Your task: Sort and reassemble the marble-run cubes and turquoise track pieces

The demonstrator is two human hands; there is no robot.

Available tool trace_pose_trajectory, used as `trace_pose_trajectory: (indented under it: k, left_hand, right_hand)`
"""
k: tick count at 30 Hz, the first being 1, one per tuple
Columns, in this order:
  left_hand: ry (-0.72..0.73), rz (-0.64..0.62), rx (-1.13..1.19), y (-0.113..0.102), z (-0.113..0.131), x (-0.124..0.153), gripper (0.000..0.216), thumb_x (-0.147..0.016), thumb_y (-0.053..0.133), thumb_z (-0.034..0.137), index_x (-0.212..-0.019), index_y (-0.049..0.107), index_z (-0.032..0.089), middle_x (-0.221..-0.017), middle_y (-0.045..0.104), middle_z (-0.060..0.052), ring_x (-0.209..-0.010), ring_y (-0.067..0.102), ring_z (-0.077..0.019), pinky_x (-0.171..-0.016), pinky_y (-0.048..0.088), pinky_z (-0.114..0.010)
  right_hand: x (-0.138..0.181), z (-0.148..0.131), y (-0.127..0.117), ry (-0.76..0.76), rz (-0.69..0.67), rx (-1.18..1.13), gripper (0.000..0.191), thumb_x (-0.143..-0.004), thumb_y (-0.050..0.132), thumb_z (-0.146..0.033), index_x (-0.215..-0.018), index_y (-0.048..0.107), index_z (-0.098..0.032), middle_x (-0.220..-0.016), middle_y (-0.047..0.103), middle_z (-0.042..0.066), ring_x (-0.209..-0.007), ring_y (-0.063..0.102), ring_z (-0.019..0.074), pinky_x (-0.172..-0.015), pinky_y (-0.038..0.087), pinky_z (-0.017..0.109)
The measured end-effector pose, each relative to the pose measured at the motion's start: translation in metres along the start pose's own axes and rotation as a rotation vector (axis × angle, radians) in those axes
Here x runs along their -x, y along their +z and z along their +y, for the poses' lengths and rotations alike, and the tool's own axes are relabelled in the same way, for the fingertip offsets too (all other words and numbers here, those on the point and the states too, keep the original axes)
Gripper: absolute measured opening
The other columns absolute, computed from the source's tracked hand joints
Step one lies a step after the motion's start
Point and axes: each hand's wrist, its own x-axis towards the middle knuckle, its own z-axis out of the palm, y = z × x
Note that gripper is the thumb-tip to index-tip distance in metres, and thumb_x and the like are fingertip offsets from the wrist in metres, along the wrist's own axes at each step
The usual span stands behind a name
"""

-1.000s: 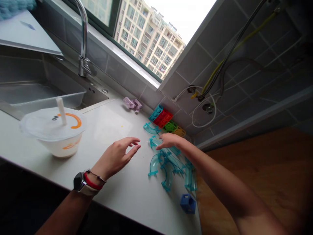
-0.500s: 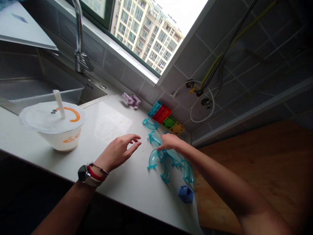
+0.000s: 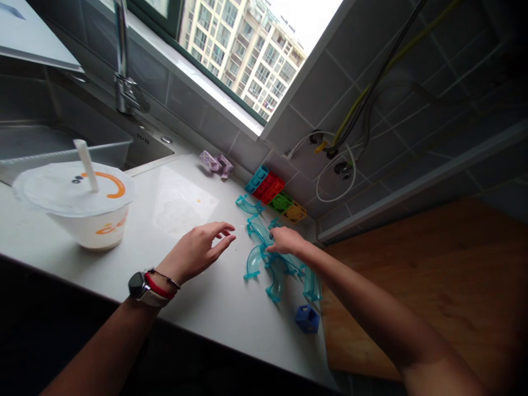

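Observation:
On the white counter (image 3: pixel 185 209) lie several clear teal curved track pieces (image 3: pixel 270 269). My right hand (image 3: pixel 286 241) rests on top of them, fingers curled down onto one piece; its grip is hidden. My left hand (image 3: pixel 198 252) hovers just left of the pieces, fingers spread and holding nothing; a watch and red band are on that wrist. A blue cube block (image 3: pixel 307 319) sits near the counter's right edge. A row of coloured blocks (image 3: pixel 274 193), blue, red, green and yellow, stands against the tiled wall.
A white lidded cup with a straw (image 3: pixel 78 203) stands at the left. Behind it are a sink (image 3: pixel 61 137) and tap (image 3: pixel 124 82). Small purple pieces (image 3: pixel 215 163) lie by the wall. Cables hang from the wall on the right. A wooden surface (image 3: pixel 412 286) lies beyond the counter's right edge.
The view has shifted a little, so everything sits lower-left in the picture. My right hand has slid slightly down onto the teal pieces. My left hand stays spread beside them.

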Motion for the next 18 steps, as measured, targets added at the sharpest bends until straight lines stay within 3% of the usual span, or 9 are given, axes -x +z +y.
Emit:
trace_pose_trajectory:
  k: [7, 14, 18]
  left_hand:
    - [0.002, -0.008, 0.009, 0.004, -0.001, -0.002, 0.036, -0.102, 0.054, 0.050, -0.118, 0.072, 0.023, -0.113, 0.079, -0.007, -0.091, 0.076, -0.0233, -0.081, 0.059, -0.034]
    - [-0.007, -0.031, 0.020, 0.010, 0.005, -0.007, 0.037, -0.103, 0.053, 0.051, -0.119, 0.072, 0.023, -0.112, 0.079, -0.007, -0.096, 0.075, -0.0237, -0.085, 0.058, -0.035]
    - [-0.005, -0.041, 0.033, 0.010, 0.006, -0.009, 0.038, -0.103, 0.052, 0.052, -0.120, 0.071, 0.023, -0.114, 0.078, -0.007, -0.098, 0.075, -0.0236, -0.086, 0.057, -0.035]
  right_hand:
    - [0.001, 0.000, 0.007, -0.001, 0.016, -0.038, 0.055, -0.074, 0.082, -0.060, -0.113, 0.073, -0.022, -0.119, 0.076, 0.016, -0.109, 0.071, 0.0358, -0.078, 0.054, 0.035]
    - [-0.001, 0.005, 0.010, -0.032, 0.122, -0.241, 0.018, -0.078, 0.079, -0.038, -0.085, 0.077, -0.022, -0.104, 0.078, 0.011, -0.102, 0.070, 0.0302, -0.075, 0.047, 0.030]
    - [-0.007, 0.016, 0.007, -0.074, 0.196, -0.499, 0.018, -0.080, 0.075, -0.035, -0.073, 0.072, -0.019, -0.087, 0.076, 0.006, -0.089, 0.067, 0.0224, -0.071, 0.042, 0.027]
